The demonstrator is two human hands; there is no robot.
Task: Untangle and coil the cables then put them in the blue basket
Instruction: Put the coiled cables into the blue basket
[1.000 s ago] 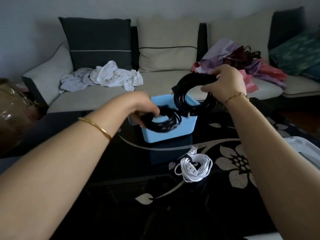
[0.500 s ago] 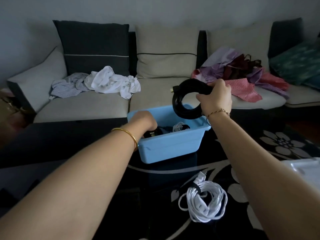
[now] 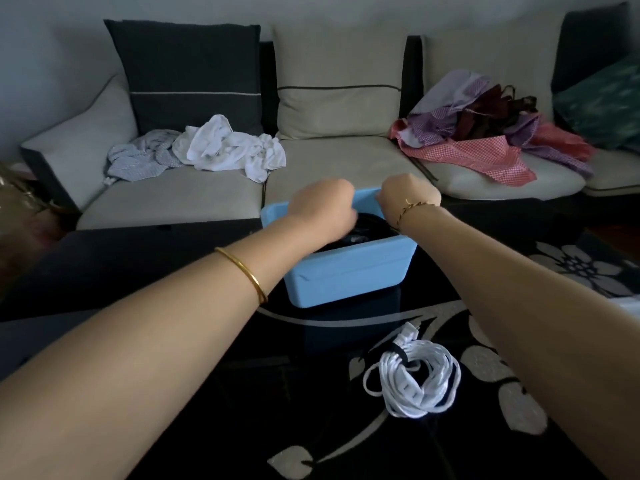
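Observation:
The blue basket (image 3: 349,271) stands on the black glass table just in front of me. Both my hands reach down into it from above. My left hand (image 3: 322,202) is at the basket's left side, its fingers pointing down among the black cables (image 3: 369,230) and mostly hidden. My right hand (image 3: 408,194) is at the far right rim, knuckles up, curled round the black cable coil it has lowered inside. A coiled white cable (image 3: 415,379), bound with a black tie, lies on the table nearer to me, to the right.
The table (image 3: 173,393) is black with a pale flower pattern. Behind it runs a beige sofa (image 3: 339,157) with a white cloth pile (image 3: 225,147) on the left and coloured clothes (image 3: 485,133) on the right. A pale object (image 3: 630,303) sits at the table's right edge.
My right hand has brought the black coil down from above the basket into it. My left hand stays inside the basket. The view has moved closer.

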